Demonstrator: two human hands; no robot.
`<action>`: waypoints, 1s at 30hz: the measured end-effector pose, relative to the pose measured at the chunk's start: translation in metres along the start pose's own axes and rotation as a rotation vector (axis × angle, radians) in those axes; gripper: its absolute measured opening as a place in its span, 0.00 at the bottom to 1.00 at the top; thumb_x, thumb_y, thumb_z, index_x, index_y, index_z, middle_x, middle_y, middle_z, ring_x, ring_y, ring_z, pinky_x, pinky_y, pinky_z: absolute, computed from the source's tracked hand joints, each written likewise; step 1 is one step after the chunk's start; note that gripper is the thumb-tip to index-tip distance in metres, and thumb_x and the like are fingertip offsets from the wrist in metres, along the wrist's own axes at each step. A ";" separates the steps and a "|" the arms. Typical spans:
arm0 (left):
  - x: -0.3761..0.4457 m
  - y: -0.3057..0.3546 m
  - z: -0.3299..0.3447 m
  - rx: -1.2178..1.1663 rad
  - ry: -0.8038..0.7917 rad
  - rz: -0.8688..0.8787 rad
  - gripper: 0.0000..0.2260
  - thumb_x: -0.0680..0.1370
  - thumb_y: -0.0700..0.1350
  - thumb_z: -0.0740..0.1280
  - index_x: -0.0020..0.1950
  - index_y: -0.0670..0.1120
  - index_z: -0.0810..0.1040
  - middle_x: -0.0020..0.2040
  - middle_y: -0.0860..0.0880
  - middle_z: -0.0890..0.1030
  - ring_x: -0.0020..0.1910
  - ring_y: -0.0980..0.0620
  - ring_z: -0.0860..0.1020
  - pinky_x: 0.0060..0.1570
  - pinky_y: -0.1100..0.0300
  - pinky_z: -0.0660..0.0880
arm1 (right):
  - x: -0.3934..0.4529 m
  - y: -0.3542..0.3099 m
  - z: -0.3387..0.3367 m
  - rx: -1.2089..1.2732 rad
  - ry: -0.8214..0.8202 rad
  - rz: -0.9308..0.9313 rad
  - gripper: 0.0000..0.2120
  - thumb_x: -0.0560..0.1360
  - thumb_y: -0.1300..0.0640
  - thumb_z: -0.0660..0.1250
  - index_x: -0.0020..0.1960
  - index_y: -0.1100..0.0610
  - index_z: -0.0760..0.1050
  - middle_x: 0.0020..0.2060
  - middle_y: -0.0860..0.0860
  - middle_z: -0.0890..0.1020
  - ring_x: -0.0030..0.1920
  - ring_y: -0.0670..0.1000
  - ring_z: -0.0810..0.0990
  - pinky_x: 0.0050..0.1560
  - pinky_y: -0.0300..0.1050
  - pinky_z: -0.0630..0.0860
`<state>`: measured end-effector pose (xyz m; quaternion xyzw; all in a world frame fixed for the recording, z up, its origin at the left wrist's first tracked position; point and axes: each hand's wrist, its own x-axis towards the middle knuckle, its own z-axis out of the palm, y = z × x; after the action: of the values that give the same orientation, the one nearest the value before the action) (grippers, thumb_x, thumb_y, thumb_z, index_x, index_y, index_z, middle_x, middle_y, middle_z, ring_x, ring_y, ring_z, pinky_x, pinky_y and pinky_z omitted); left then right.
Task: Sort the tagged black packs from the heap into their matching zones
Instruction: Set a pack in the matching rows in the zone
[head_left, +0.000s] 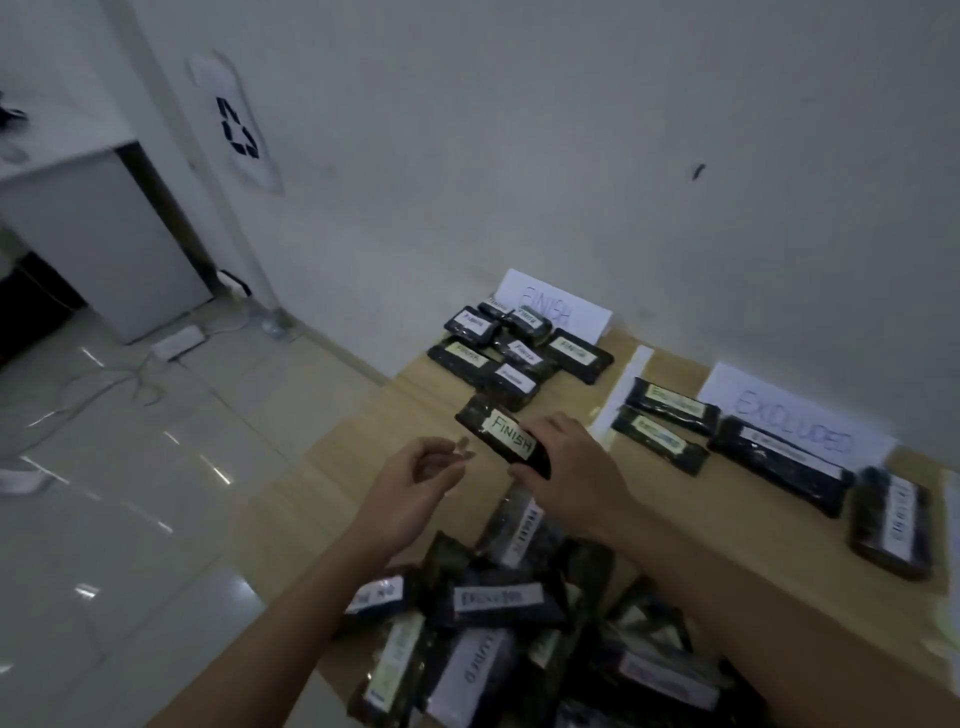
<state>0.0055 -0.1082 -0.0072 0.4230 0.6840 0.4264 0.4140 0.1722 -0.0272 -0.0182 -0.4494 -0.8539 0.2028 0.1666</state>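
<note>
My right hand (569, 475) grips one end of a black pack tagged FINISH (496, 430), held above the wooden board. My left hand (415, 480) hovers just left of it with loosely curled fingers, holding nothing. A heap of tagged black packs (498, 639) lies at the near end under my forearms. Several packs tagged FINISH (511, 345) lie in front of a white FINISH sign (558, 301) at the far end. Several packs (748, 441) lie by the white EXCLUDED sign (795, 413) on the right.
The packs lie on a light wooden board (395, 415) set against a white wall. A white paper strip (621, 389) divides the two zones. To the left are glossy floor tiles with a power strip (176, 340) and loose cables, and a white cabinet (98, 244).
</note>
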 end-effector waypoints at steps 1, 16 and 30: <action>0.011 -0.008 -0.014 0.051 0.011 0.011 0.10 0.76 0.40 0.65 0.57 0.45 0.74 0.50 0.50 0.79 0.52 0.52 0.77 0.48 0.64 0.75 | 0.019 -0.004 0.009 -0.023 -0.019 0.013 0.22 0.75 0.49 0.66 0.66 0.56 0.68 0.59 0.53 0.72 0.60 0.53 0.70 0.58 0.46 0.71; 0.092 -0.053 -0.086 0.621 -0.150 0.193 0.19 0.78 0.46 0.63 0.68 0.46 0.67 0.66 0.49 0.72 0.65 0.53 0.70 0.61 0.63 0.65 | 0.181 -0.027 0.117 -0.491 -0.149 0.033 0.16 0.78 0.58 0.61 0.64 0.63 0.69 0.64 0.59 0.68 0.65 0.57 0.65 0.60 0.51 0.69; 0.046 -0.066 -0.092 0.629 -0.356 0.230 0.16 0.78 0.45 0.62 0.65 0.46 0.70 0.63 0.49 0.74 0.62 0.54 0.71 0.55 0.67 0.66 | 0.045 -0.058 0.066 -0.055 -0.334 -0.207 0.15 0.77 0.52 0.62 0.61 0.57 0.75 0.56 0.53 0.75 0.56 0.52 0.72 0.55 0.45 0.70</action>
<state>-0.1082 -0.1050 -0.0512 0.6710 0.6469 0.1591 0.3256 0.0769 -0.0324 -0.0417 -0.3234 -0.9166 0.2329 0.0301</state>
